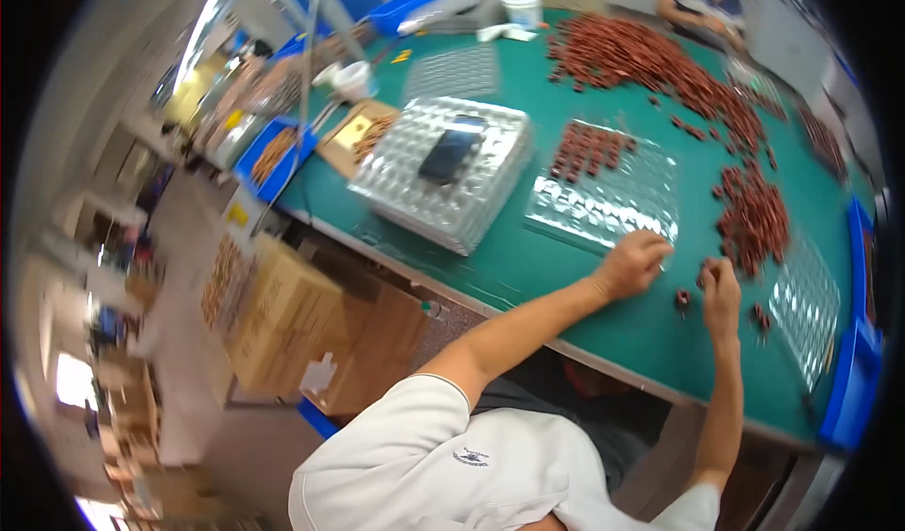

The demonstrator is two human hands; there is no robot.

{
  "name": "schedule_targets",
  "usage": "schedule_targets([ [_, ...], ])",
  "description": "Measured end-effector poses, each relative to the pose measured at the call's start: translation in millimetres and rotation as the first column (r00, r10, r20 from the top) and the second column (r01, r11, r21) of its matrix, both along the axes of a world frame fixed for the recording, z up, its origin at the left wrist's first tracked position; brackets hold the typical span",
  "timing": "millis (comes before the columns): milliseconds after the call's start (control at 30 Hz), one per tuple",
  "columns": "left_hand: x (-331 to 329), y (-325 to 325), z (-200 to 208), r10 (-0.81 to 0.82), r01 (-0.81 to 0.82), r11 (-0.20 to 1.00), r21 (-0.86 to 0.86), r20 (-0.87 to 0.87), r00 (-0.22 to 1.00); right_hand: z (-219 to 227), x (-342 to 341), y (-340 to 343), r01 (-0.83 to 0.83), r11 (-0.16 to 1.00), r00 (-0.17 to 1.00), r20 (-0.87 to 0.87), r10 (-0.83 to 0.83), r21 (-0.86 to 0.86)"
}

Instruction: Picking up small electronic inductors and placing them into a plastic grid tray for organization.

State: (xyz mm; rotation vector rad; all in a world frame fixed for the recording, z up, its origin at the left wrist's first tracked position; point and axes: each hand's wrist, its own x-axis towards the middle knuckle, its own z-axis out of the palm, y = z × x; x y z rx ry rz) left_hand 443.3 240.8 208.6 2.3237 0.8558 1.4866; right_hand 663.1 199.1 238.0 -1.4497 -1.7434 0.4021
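Observation:
My right hand (722,294) is pinched on a small reddish-brown part (705,273) above the green table. To its left my left hand (633,263) is curled closed at the near right corner of a clear blister tray (603,212); whatever its fingers hold is hidden. Several rows of reddish-brown parts (589,150) fill the far left of that tray. One loose part (682,298) lies between my hands, and a few more (760,319) rest right of my right hand. Just beyond, a small heap of the same parts (752,218) is spread out.
A large pile of parts (641,60) covers the far right. A tall stack of clear trays (443,178) carries a dark phone (453,149). Another empty tray (806,310) and a blue bin (853,380) edge the right side. Across the table sits another person (702,8). Cardboard boxes (287,314) stand lower left.

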Motion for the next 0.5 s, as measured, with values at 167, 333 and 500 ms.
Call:
schedule_targets([
  [167,9.8,20.1,-9.0,0.033,-0.033,0.999,-0.022,0.008,0.999,15.1,-39.8,-41.5,-0.258,0.944,0.966,-0.079,0.247,-0.205],
  [333,23.9,68.4,-37.9,0.090,-0.091,0.994,-0.061,-0.027,0.996,-47.0,19.0,55.6,-0.040,0.997,0.985,0.172,0.029,0.064],
  [500,28.3,87.0,-43.0,-0.029,0.087,0.962,-0.260,0.218,0.975,-10.5,32.4,111.8,-0.288,0.914,0.842,-0.531,0.099,-0.287],
])
